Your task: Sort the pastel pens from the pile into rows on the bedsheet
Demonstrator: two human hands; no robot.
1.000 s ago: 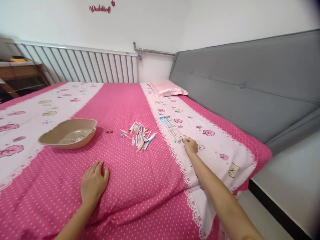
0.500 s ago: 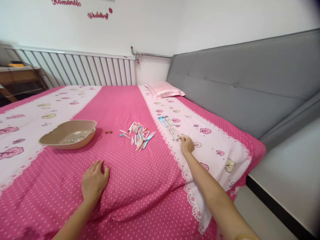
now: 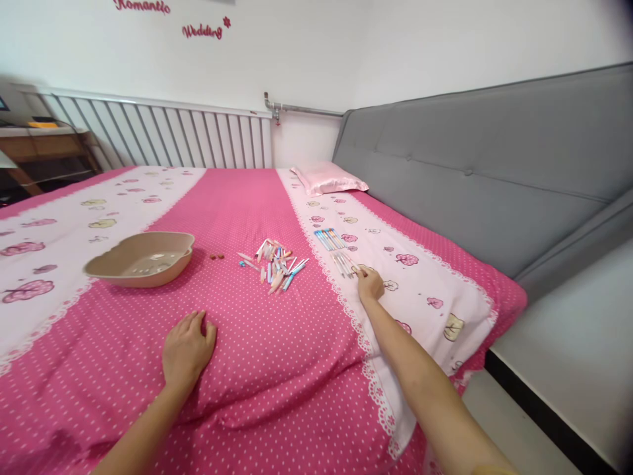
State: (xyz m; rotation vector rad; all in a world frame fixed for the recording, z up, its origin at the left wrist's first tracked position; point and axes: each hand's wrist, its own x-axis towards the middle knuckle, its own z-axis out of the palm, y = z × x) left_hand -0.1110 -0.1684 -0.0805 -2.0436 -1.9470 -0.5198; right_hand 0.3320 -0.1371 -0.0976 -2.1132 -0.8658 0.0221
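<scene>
My left hand (image 3: 188, 349) lies flat on the pink dotted bedspread (image 3: 257, 369), fingers stretched out, holding nothing. My right hand (image 3: 370, 285) reaches far forward with fingers curled and pinched at the near end of a row of pale pens (image 3: 345, 265) on the white floral strip. I cannot make out whether it holds one. A second row of blue pens (image 3: 330, 239) lies just beyond. A loose pile of pens and caps (image 3: 275, 264) sits on the pink cloth to the left of my right hand.
A beige scalloped basin (image 3: 141, 258) stands at the left, two small brown bits (image 3: 216, 256) beside it. A pink pillow (image 3: 329, 179) lies at the far end by the grey padded headboard (image 3: 475, 178). White radiator (image 3: 158, 135) and a wooden shelf (image 3: 42, 148) stand behind the bed.
The view shifted slightly. My right hand stays at the near end of the pale pen row; my left hand has not moved.
</scene>
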